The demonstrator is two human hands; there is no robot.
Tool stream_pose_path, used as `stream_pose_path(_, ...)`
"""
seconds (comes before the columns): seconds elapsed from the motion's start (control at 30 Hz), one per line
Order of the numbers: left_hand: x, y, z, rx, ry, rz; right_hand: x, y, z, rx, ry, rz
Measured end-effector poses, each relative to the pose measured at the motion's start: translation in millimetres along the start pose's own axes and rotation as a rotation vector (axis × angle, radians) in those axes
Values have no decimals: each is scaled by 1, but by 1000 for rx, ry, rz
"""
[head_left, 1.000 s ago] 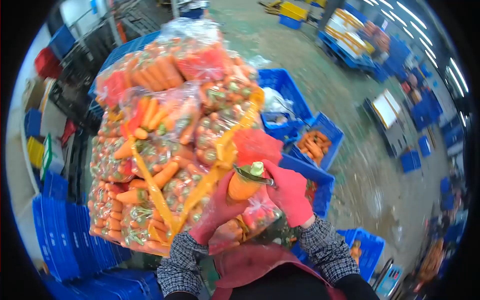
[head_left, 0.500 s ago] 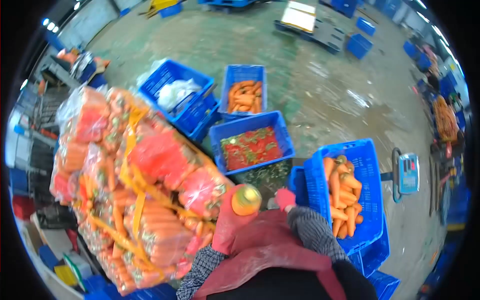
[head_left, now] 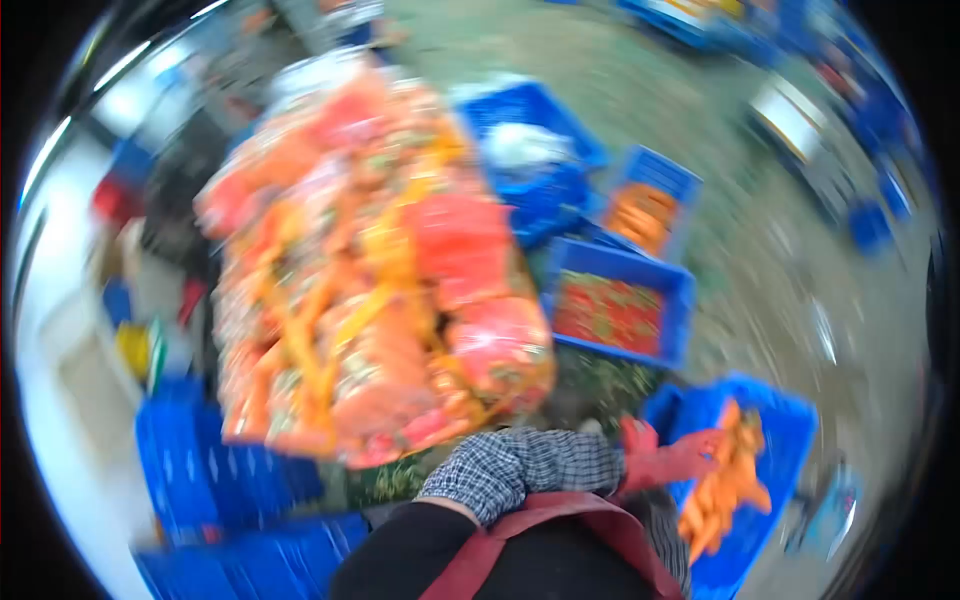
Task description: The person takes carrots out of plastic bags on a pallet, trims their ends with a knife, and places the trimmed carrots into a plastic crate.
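Observation:
My left hand point(head_left: 690, 458), in a red glove below a checked sleeve, reaches across my body to the blue crate of carrots point(head_left: 738, 470) at the lower right. Its fingers are smeared by motion at the edge of the carrot heap, and whether a carrot is in them cannot be made out. Just left of it, my right hand point(head_left: 638, 438), also red-gloved, appears closed beside the crate's near left side. What it grips is blurred, and my left arm covers much of that forearm.
Bagged carrots point(head_left: 380, 280) bound with yellow straps form a large stack at left. Ahead stand a blue crate point(head_left: 618, 348) with red and green scraps, a smaller carrot crate point(head_left: 640, 215) and a blue crate with white plastic point(head_left: 530, 150). A scale point(head_left: 835, 510) stands at right.
My left hand, holding a carrot before, has swung right from beside the stack to the carrot crate. My view has turned left, so everything sits further right. My right hand stays near the crate.

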State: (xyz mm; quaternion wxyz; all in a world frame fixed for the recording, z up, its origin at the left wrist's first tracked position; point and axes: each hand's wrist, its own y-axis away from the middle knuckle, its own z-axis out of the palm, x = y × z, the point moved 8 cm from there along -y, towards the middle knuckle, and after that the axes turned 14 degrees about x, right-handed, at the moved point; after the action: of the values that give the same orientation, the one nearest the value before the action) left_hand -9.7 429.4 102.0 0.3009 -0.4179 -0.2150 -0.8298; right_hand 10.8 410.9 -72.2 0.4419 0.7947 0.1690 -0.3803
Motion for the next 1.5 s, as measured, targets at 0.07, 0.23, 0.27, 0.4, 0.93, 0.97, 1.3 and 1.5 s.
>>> stream_pose_path(0.07,169,20,-125,297,-335,221,7,-9,0,16,-65,28)
stream_pose_path(0.23,334,231,-416,1621,-858,670,-6,1,0,173,35,64)
stream_pose_path(0.27,365,290,-452,1812,-947,746,-19,2,5,163,47,41)
stream_pose_path(0.4,449,470,-537,2271,-1433,779,-71,-3,54,133,116,-59)
stream_pose_path(0.93,495,413,-481,1259,-297,499,-335,170,271,-175,343,-880)
stream_pose_path(0.97,488,381,-452,1169,-206,464,-354,183,269,-167,288,-960)
stream_pose_path(1.3,352,136,-261,544,-652,121,-381,176,162,59,696,-1180)
stream_pose_path(1.5,284,86,-216,459,-844,123,-320,121,75,244,525,-1084)
